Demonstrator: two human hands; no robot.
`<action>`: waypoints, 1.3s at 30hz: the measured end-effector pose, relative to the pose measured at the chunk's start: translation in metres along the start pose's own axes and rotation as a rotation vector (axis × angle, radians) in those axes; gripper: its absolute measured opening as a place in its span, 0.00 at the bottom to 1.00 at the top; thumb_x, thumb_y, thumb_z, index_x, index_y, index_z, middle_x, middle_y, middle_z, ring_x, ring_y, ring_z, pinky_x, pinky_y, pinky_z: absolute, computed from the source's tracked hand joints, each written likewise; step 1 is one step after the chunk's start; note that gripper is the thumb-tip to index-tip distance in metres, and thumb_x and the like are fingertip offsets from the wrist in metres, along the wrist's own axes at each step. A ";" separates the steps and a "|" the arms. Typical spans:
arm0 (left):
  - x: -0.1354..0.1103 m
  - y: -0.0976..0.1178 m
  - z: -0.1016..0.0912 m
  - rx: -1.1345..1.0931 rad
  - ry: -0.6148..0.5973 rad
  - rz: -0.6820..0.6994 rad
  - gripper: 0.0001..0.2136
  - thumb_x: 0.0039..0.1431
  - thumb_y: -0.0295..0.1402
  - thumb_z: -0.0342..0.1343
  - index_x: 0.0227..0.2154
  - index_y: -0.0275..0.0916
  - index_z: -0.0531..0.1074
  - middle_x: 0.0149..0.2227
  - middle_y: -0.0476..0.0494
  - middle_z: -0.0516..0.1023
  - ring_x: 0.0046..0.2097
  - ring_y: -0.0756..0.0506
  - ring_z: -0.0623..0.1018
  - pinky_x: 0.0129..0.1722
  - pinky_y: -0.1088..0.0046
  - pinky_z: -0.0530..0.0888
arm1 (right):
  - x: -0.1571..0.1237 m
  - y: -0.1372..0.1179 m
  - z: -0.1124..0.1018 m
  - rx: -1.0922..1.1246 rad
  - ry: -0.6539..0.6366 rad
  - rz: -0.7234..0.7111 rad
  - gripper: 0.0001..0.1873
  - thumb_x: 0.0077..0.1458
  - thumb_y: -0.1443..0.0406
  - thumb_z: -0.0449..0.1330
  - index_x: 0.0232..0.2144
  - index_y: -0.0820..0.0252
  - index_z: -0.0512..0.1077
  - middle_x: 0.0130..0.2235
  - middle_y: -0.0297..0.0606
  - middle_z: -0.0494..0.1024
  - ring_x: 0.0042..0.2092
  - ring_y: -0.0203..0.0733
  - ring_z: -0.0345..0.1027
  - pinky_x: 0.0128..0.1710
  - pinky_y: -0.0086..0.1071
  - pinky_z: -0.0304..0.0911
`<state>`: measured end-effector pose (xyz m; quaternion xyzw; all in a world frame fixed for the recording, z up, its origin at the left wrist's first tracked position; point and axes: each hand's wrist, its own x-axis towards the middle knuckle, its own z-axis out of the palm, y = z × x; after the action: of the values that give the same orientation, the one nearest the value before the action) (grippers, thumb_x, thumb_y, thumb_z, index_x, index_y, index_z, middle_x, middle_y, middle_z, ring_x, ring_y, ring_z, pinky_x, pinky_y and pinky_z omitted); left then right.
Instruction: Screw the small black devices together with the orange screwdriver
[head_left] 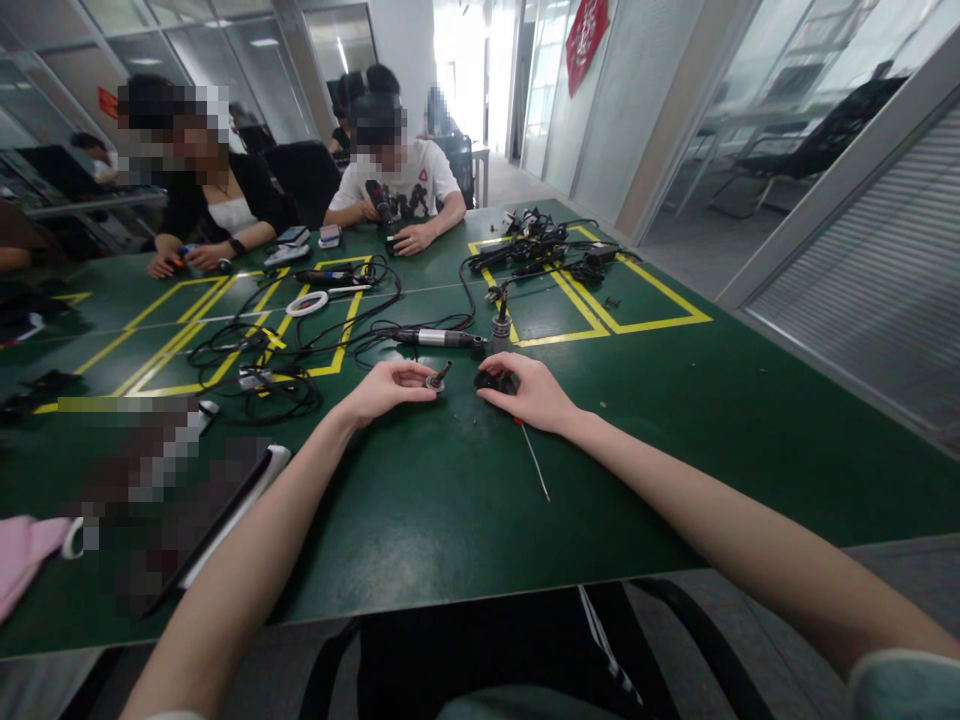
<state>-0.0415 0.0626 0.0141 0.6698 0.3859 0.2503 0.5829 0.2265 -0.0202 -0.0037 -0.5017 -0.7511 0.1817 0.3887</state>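
My left hand [394,388] is closed, pinching a small round metal part with a dark stem [437,381] between thumb and fingertips. A short gap to the right, my right hand [532,390] is closed round a small black part [489,381], partly hidden by the fingers. Under that hand's edge lies a thin pale rod [537,464] with a red end. Just beyond the hands, a metal cylinder [501,330] with a dark top stands upright. A silver and black tool with a cable [439,338] lies beside it.
The green table [360,540] carries yellow tape outlines and a heap of black cables and tools [532,245]. More tangled cables [259,378], a white ring [307,303] and two flat dark devices [206,520] lie leftward. Two people [409,190] handle things at the far side.
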 end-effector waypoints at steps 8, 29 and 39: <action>0.007 -0.012 0.022 0.114 0.113 0.175 0.25 0.44 0.44 0.78 0.42 0.35 0.81 0.46 0.37 0.87 0.49 0.39 0.85 0.60 0.54 0.78 | -0.003 -0.009 0.002 0.107 -0.034 0.015 0.12 0.53 0.63 0.70 0.40 0.60 0.75 0.41 0.41 0.83 0.42 0.45 0.76 0.46 0.40 0.71; 0.008 -0.021 0.033 0.546 0.226 0.356 0.16 0.54 0.34 0.66 0.46 0.38 0.81 0.51 0.39 0.85 0.54 0.37 0.82 0.61 0.57 0.76 | -0.008 -0.011 -0.003 0.079 -0.055 -0.109 0.12 0.52 0.65 0.70 0.41 0.57 0.80 0.43 0.43 0.85 0.46 0.52 0.79 0.51 0.47 0.74; 0.008 -0.015 0.035 0.475 0.285 0.325 0.08 0.53 0.28 0.57 0.37 0.38 0.77 0.42 0.44 0.84 0.47 0.41 0.81 0.56 0.60 0.77 | -0.007 -0.007 -0.014 0.139 -0.081 -0.035 0.14 0.62 0.59 0.64 0.46 0.56 0.82 0.42 0.42 0.84 0.39 0.45 0.75 0.41 0.41 0.71</action>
<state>-0.0128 0.0487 -0.0083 0.7981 0.3993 0.3344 0.3028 0.2343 -0.0306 0.0070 -0.4527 -0.7604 0.2470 0.3949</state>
